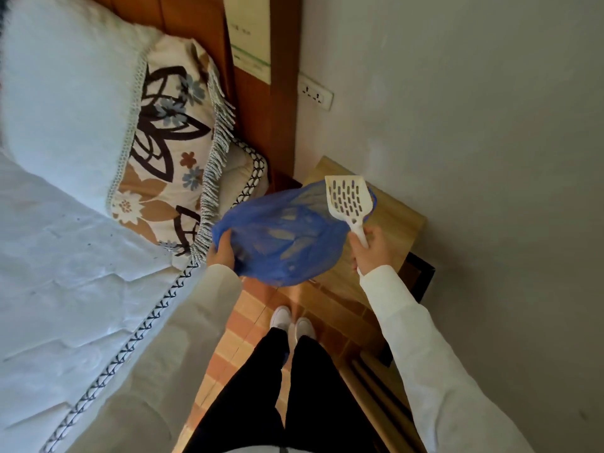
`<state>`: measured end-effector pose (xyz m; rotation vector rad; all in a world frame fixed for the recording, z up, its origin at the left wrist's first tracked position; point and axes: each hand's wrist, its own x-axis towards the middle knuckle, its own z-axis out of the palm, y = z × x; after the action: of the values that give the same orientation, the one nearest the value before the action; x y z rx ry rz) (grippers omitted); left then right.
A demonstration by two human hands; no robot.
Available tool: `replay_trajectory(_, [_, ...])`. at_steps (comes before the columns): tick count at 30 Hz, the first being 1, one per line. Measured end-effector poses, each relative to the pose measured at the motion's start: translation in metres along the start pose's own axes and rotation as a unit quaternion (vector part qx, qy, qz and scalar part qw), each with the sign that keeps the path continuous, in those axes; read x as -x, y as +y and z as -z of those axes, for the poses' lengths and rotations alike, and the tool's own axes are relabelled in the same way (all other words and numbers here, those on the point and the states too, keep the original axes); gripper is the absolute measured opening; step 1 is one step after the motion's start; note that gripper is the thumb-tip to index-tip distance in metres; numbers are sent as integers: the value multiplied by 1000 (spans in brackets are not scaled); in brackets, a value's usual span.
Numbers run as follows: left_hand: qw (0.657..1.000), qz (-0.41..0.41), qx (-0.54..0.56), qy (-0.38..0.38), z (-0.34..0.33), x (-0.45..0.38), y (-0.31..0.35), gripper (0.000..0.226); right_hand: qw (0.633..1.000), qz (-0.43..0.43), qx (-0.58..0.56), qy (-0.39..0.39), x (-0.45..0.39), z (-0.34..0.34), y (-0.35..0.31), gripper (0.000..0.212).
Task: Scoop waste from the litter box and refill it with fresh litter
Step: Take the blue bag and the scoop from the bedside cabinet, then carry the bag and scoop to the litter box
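Left hand [222, 253] grips the near rim of a blue plastic bag [284, 237] to hold its mouth open; right hand [371, 251] is clamped on the handle of a white slotted litter scoop [348, 199], its empty blade raised just past the bag's far edge, probably so waste can go straight in. No litter box in view. The bag hangs over a wooden bedside surface [395, 223] beyond the right hand; bed [72, 273] and a fringed floral pillow [170, 152] crowd the left hand, leaving a narrow tiled floor [248, 308] gap below.
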<state>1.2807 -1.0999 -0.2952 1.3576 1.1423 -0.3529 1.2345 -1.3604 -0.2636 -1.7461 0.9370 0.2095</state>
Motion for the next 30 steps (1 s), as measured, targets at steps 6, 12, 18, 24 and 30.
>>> replay_trajectory(6, [993, -6, 98, 62, 67, 38, -3, 55, 994, 55, 17, -96, 39, -3, -24, 21])
replay_trajectory(12, [972, -45, 189, 130, 124, 99, -33, 53, 968, 128, 78, -201, 78, -11, -46, 24])
replay_trajectory(18, [928, -35, 297, 222, 173, 157, -93, 32, 915, 192, 163, -315, 120, -33, -55, 21])
replay_trajectory(24, [857, -18, 388, 338, 221, 201, -154, 42, 838, 277, 262, -390, 166, -79, -40, 23])
replay_trajectory(30, [773, 43, 473, 419, 285, 230, -223, 50, 756, 328, 317, -469, 235, -141, -12, 22])
